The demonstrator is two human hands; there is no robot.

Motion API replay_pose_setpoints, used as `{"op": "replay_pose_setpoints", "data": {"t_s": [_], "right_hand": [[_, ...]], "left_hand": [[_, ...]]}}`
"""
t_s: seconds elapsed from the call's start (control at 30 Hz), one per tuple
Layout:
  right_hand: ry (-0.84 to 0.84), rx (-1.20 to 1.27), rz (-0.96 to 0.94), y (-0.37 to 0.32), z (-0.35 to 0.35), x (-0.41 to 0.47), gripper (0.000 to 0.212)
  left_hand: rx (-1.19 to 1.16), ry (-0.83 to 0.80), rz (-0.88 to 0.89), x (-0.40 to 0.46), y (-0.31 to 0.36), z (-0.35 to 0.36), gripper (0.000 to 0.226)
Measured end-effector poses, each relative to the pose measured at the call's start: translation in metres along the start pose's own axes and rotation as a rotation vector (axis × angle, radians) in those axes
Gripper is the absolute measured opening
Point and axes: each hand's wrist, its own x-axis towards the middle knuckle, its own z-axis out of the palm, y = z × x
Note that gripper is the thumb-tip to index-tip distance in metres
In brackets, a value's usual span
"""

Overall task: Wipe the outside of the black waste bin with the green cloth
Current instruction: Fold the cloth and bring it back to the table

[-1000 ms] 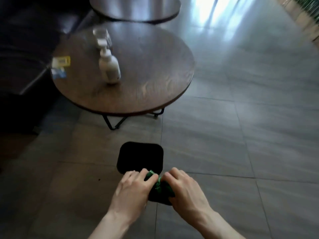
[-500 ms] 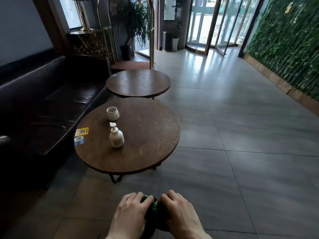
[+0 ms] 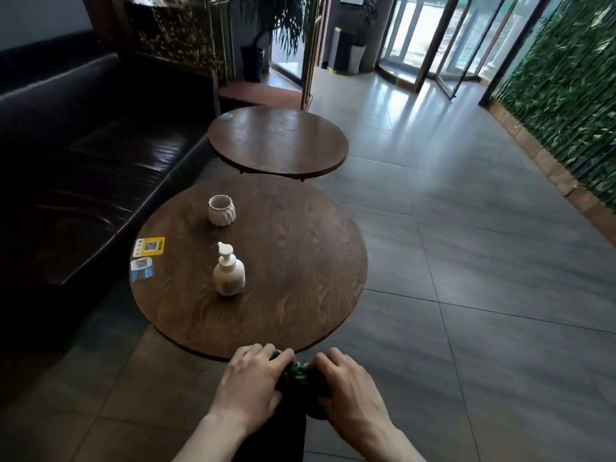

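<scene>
Both hands, left hand (image 3: 248, 388) and right hand (image 3: 351, 391), clutch the bunched green cloth (image 3: 297, 375) between them. Black waste bin (image 3: 276, 435) lies directly beneath, long axis running down toward the body, equally near either hand.

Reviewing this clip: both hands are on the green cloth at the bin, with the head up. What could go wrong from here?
1. The left hand and right hand bunch the green cloth into a small wad, so it may cover little of the black waste bin per pass.
2. The view points down the hall; the bin is mostly hidden, so patches could be missed.
3. The near round table edge sits close above the hands; lifting could bump it and tip the pump bottle.
</scene>
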Motion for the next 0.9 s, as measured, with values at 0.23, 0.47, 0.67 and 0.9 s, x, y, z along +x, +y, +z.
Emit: {"op": "replay_pose_setpoints", "data": {"t_s": [0.23, 0.47, 0.67, 0.9], "right_hand": [[0.021, 0.027, 0.019, 0.008, 0.002, 0.093, 0.028], [0.014, 0.025, 0.022, 0.053, 0.003, 0.181, 0.033], [-0.018, 0.026, -0.036, 0.111, 0.012, 0.269, 0.033], [-0.036, 0.004, -0.11, 0.171, 0.036, 0.346, 0.039]], "left_hand": [[0.013, -0.01, 0.016, 0.083, -0.058, -0.007, 0.045], [0.032, -0.033, 0.023, 0.178, -0.088, 0.005, 0.049], [0.008, -0.07, -0.081, 0.254, -0.1, 0.035, 0.048], [0.019, -0.059, -0.191, 0.321, -0.11, 0.076, 0.043]]}}
